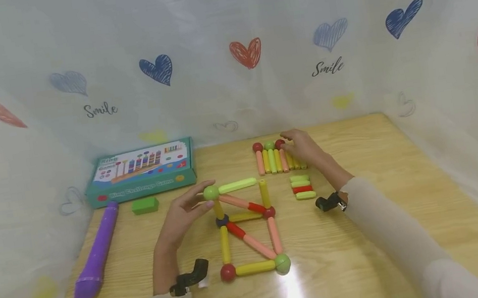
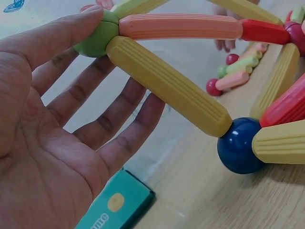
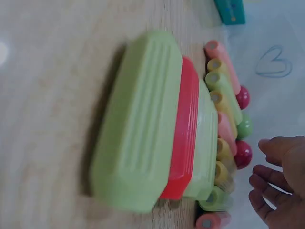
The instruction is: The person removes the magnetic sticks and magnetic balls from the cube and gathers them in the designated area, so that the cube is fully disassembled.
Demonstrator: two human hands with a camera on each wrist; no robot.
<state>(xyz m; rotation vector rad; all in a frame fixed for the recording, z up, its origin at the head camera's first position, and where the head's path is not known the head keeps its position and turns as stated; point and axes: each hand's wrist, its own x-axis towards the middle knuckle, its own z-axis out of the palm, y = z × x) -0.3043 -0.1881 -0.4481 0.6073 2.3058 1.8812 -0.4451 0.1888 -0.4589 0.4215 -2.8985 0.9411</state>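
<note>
My left hand [image 1: 179,219] pinches a light green ball [image 2: 99,39] between thumb and fingers, at the raised upper-left corner of a frame of magnetic sticks and balls. From that ball a yellow stick [image 2: 169,86] slopes down to a dark blue ball [image 2: 240,145], and a pale green stick [image 1: 237,185] and a pink stick [image 2: 181,26] also lead off. Another yellow stick [image 1: 265,194] stands upright on a red ball [image 1: 268,212]. At the back, my right hand [image 3: 286,183] has its fingers loosely bent beside a dark red ball [image 3: 242,154] at the end of a stick row.
Several loose sticks [image 1: 272,161] lie side by side at the back, with short green and red sticks [image 1: 303,189] nearer. Left of the frame are a teal game box [image 1: 148,186], a green block [image 1: 145,205] and a purple toy microphone [image 1: 99,250]. A curtain [image 1: 202,16] hangs behind the table.
</note>
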